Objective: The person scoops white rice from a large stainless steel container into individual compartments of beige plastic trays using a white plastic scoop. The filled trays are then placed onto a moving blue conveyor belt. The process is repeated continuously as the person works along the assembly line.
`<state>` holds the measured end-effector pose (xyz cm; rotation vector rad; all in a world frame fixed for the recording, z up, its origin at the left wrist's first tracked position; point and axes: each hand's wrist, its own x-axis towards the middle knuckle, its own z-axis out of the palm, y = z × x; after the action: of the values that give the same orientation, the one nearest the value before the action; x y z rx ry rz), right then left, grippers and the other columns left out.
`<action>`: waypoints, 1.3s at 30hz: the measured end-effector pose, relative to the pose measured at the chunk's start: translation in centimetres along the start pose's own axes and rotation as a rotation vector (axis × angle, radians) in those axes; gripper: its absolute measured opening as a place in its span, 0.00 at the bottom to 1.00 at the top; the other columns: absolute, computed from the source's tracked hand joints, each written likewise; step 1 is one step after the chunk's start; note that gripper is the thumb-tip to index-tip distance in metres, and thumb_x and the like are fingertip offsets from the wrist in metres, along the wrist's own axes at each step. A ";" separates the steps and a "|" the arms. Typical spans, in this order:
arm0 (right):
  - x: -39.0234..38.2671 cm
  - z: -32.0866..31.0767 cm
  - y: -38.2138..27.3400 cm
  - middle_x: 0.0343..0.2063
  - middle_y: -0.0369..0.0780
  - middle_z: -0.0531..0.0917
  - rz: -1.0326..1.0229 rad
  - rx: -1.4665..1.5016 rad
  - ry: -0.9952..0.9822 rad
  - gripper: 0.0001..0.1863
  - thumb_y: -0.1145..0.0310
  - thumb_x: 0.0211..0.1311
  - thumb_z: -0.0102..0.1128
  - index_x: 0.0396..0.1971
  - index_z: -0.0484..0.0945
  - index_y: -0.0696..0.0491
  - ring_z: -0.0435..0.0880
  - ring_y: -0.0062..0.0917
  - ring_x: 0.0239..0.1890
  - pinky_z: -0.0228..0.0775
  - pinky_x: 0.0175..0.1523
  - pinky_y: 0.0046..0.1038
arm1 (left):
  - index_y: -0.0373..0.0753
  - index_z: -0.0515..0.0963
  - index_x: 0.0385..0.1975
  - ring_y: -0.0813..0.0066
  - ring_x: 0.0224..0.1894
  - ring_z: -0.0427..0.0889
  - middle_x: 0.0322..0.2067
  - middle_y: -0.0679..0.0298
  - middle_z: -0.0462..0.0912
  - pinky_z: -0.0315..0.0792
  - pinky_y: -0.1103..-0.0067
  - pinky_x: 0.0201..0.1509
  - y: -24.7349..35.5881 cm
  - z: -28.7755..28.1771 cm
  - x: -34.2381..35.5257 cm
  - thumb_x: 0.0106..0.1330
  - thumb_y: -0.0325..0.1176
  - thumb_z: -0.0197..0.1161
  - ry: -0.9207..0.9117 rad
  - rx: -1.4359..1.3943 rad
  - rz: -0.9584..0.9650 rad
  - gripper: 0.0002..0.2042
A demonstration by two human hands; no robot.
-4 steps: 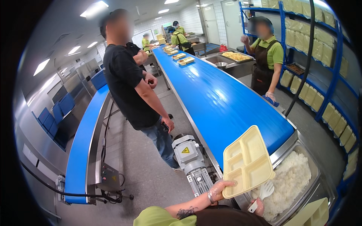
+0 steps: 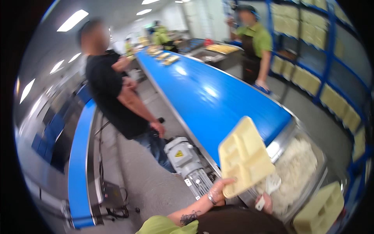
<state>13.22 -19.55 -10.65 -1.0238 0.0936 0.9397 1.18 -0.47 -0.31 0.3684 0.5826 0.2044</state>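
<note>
My left hand (image 2: 218,191) grips the lower corner of a cream-coloured compartment tray (image 2: 255,165), its fingers closed on the rim. The tray is tilted up over the near end of the blue conveyor belt (image 2: 194,93), and no food shows in its compartments. My right hand (image 2: 266,203) is closed round the handle of a white rice paddle (image 2: 273,182). The paddle's blade is at the left edge of the cooked white rice (image 2: 298,171) in a metal pan (image 2: 320,165).
More cream trays (image 2: 321,208) lie at the lower right. A grey motor (image 2: 183,154) sits beside the belt. A person in black (image 2: 109,89) stands left, a co-worker in green (image 2: 261,43) right. Blue shelving (image 2: 329,54) holds packs. Filled trays (image 2: 169,59) sit far along the belt.
The whole view has shifted and blurred, with the surroundings now farther left in the picture. Both hands keep their hold on the tray and the rice paddle.
</note>
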 end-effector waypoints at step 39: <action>7.3 -8.3 -8.0 0.33 0.48 0.72 0.184 -1.304 0.741 0.28 0.72 0.51 0.37 0.54 0.44 0.52 0.72 0.35 0.35 0.64 0.38 0.33 | 0.37 0.66 0.29 0.69 0.29 0.68 0.26 0.61 0.69 0.64 0.76 0.35 2.5 -2.0 3.5 0.57 0.35 0.41 -0.129 0.364 0.048 0.09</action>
<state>26.19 -22.75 -13.18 -2.5849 0.2000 0.6775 2.72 3.41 -2.62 0.7432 0.4826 0.1190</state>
